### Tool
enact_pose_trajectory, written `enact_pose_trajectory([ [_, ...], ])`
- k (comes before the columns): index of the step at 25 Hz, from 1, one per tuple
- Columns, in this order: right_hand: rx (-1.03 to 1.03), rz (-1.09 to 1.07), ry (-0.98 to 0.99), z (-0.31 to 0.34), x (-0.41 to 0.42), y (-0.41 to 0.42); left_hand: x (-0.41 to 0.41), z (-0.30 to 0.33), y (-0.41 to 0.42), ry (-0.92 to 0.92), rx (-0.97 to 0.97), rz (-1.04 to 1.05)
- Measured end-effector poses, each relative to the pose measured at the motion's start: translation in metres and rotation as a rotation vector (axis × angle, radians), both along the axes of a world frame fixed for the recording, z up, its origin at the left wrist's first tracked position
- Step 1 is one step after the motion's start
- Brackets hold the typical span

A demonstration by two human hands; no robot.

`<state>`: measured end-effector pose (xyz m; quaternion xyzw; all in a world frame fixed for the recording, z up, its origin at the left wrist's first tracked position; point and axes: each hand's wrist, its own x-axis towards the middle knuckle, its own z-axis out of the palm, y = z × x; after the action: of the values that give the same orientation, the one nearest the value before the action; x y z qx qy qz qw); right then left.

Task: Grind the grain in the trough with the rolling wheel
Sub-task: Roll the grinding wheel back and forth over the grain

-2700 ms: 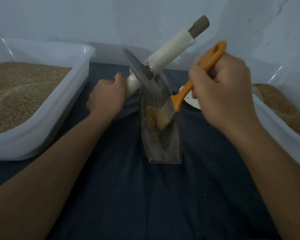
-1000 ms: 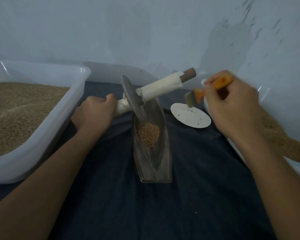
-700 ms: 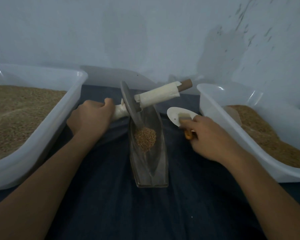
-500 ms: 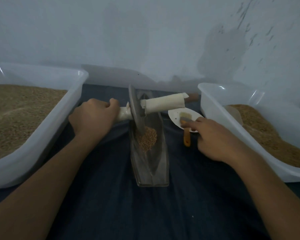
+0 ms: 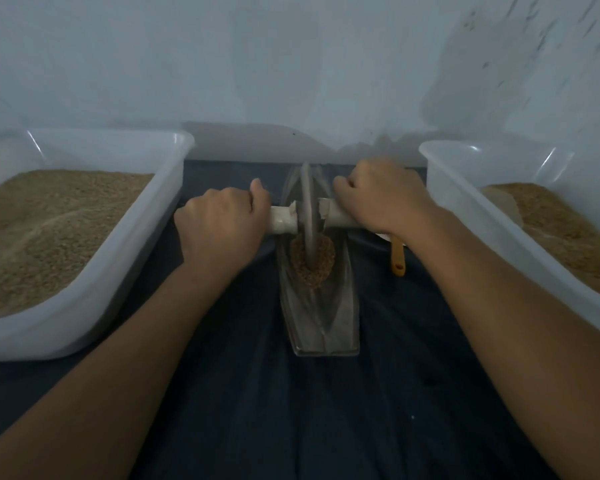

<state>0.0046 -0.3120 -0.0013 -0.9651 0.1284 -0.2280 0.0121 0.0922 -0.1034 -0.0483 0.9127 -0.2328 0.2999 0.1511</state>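
With our left hand (image 5: 222, 230) and right hand (image 5: 381, 199) each gripping the axle beside the wheel (image 5: 307, 216), which stands in the grain (image 5: 312, 261) between them, we judge grinding begins: next, roll it evenly along the trough (image 5: 321, 320).

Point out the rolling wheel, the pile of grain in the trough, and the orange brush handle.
rolling wheel (image 5: 306, 206): head view, on the disc's edge.
grain (image 5: 325, 259): head view, right of the wheel.
brush handle (image 5: 398, 259): head view, on the orange shaft.
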Motion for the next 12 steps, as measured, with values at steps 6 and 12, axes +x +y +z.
enact_pose_trajectory([
  [6, 0.075, -0.056, 0.145, 0.006, 0.023, -0.011, 0.007, 0.014, -0.006, 0.004, 0.346, -0.002],
  [12, -0.183, -0.111, 0.159, -0.005, -0.017, 0.01, -0.018, 0.012, 0.021, -0.174, 0.549, -0.174],
])
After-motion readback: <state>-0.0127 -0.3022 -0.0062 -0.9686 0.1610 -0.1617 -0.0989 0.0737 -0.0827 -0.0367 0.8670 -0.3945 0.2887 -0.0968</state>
